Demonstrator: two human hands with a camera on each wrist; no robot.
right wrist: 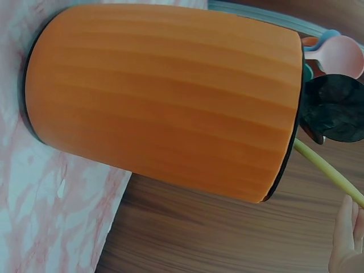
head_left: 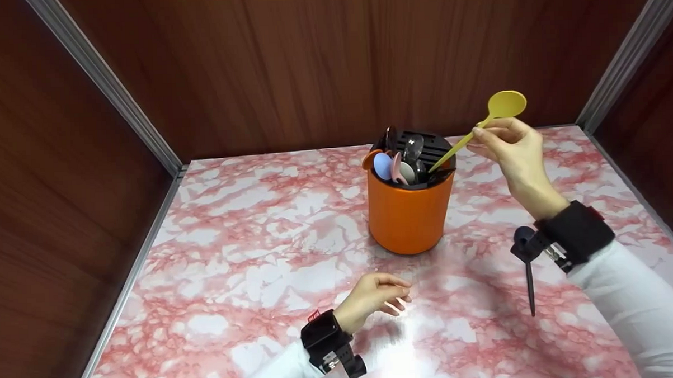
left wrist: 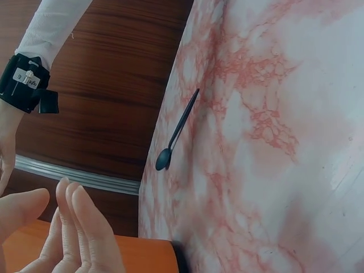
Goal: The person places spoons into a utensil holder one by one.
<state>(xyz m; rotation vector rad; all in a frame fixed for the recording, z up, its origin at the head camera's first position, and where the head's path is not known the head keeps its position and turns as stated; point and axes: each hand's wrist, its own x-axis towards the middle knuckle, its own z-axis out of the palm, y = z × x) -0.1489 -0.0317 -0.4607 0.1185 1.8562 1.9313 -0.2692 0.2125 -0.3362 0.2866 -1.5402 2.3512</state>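
With thumb and fingers my right hand (head_left: pixel 515 149) pinches the handle of a yellow spoon (head_left: pixel 507 104), just below its bowl. The spoon slants, bowl up, and its handle's lower end reaches the top of an orange utensil holder (head_left: pixel 409 220). In the right wrist view the yellow handle (right wrist: pixel 327 169) meets the holder's dark rim. My left hand (head_left: pixel 371 297) hovers in front of the holder, fingers loosely bent, holding nothing. Blue (head_left: pixel 383 166), pink (head_left: pixel 397 167) and several dark spoons stand bunched in the holder's front opening, beside its black slotted top (head_left: pixel 433 143).
A dark spoon (left wrist: pixel 164 159) lies on the marbled red-and-white table (head_left: pixel 232 254), partly overlapped by the right wrist camera in the head view. Brown wood-grain panels (head_left: pixel 310 67) with metal edging (head_left: pixel 103 74) enclose the table at the back and sides.
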